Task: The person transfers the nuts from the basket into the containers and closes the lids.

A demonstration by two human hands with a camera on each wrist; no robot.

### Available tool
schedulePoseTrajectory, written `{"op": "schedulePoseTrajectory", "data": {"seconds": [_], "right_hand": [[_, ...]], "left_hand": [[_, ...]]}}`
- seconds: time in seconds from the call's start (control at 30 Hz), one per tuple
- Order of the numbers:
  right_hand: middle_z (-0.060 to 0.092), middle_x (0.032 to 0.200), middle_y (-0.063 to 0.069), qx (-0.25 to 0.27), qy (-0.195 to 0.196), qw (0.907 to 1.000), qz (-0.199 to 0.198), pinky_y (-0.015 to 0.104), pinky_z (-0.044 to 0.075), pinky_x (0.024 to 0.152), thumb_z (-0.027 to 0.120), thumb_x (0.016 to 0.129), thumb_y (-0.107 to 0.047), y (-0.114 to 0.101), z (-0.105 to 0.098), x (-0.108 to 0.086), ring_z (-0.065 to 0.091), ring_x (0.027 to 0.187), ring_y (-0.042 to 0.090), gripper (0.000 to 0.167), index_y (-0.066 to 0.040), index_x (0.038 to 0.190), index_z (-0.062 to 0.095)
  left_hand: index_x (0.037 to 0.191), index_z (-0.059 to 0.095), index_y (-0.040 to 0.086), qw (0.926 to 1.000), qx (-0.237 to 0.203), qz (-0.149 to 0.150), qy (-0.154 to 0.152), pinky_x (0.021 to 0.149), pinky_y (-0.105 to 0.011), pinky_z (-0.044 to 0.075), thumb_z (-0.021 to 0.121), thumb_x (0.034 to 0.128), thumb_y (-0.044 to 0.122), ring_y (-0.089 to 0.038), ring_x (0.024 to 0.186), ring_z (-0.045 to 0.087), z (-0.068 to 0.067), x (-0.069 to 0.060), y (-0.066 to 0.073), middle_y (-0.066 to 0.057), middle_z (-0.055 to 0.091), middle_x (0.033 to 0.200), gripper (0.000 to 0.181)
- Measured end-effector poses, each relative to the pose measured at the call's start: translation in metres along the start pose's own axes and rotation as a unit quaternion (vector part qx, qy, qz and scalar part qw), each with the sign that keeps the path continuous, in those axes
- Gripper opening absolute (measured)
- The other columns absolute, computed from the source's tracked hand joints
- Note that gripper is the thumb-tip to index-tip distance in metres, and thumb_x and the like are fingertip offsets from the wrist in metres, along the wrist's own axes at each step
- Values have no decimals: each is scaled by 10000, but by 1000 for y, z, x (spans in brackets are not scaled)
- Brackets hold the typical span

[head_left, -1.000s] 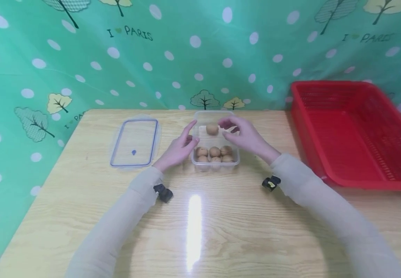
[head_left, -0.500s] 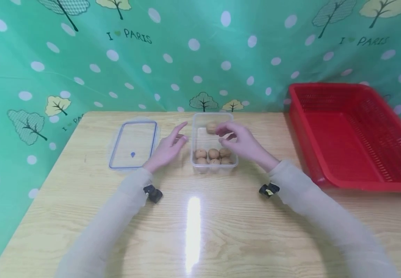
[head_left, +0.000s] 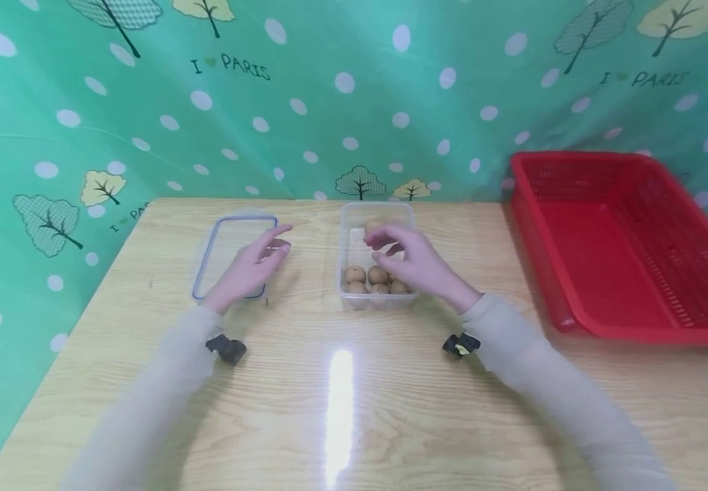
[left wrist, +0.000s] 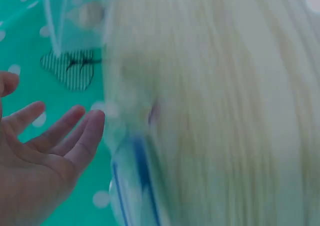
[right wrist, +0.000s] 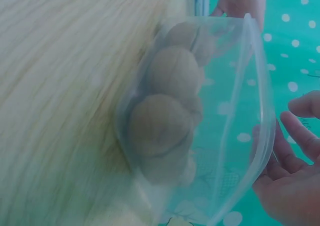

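A clear plastic container [head_left: 344, 252] stands on the wooden table with several walnuts [head_left: 378, 275] gathered at its near end. One more walnut [head_left: 374, 224] sits at the far end, partly behind my fingers. Over the container's right side hovers my right hand [head_left: 412, 259], fingers loosely bent, nothing between them; the right wrist view shows the same beside the container wall [right wrist: 255, 86]. My left hand [head_left: 248, 269] hangs over the right part of a clear lid with a blue seal [head_left: 222, 239], its fingers relaxed and holding nothing. Whether it touches the lid I cannot tell.
A large red plastic basket [head_left: 599, 273] takes up the right side of the table. Behind the table hangs a green dotted cloth [head_left: 305, 129]. The wooden table top [head_left: 256, 409] stretches out in front of the container.
My left hand has left the container's left side and moved left to the lid. My right hand has shifted slightly left and nearer over the container. The walnuts stay put.
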State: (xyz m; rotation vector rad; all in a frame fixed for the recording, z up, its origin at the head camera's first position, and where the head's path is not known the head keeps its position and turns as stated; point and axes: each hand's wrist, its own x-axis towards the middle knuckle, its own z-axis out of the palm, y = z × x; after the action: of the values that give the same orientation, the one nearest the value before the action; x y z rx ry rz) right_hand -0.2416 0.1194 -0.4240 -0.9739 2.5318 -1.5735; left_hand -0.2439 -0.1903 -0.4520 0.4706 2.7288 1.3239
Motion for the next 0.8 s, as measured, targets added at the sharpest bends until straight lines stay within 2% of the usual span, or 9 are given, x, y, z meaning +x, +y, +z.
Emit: {"op": "schedulePoseTrajectory", "data": {"seconds": [0.3,0.47,0.6,0.8], "right_hand": [[633,1090,163,138,-65,9999,-63,362,509,836,604,868,51,-6,14,4,597,991,258,262,47,1130,619],[621,1094,198,349,-75,9993,-122,382,515,834,596,865,70,-10,22,6,607,972,286,266,61,1130,613],[614,1110,195,472,-136,9987,-114,368,515,832,581,867,66,-12,30,9,609,966,257,270,58,1135,608],[615,1099,103,680,-269,9972,-122,348,504,852,577,901,37,-21,43,16,599,981,232,256,38,1157,598]], "left_hand": [[1496,315,70,9993,-138,-244,240,928,-557,458,417,1045,272,-462,1166,518,-38,-21,-14,-287,469,1353,505],[1491,320,52,9990,-65,-315,300,936,-551,454,440,1037,250,-465,1181,506,-50,-31,-24,-302,483,1331,510],[1490,312,31,9985,89,-429,314,932,-549,452,428,1039,242,-474,1148,526,-59,-38,-29,-318,478,1329,511],[1526,209,38,9963,8,-828,241,989,-583,385,409,1042,276,-494,1260,399,-79,-46,-35,-340,355,1417,575]]}}
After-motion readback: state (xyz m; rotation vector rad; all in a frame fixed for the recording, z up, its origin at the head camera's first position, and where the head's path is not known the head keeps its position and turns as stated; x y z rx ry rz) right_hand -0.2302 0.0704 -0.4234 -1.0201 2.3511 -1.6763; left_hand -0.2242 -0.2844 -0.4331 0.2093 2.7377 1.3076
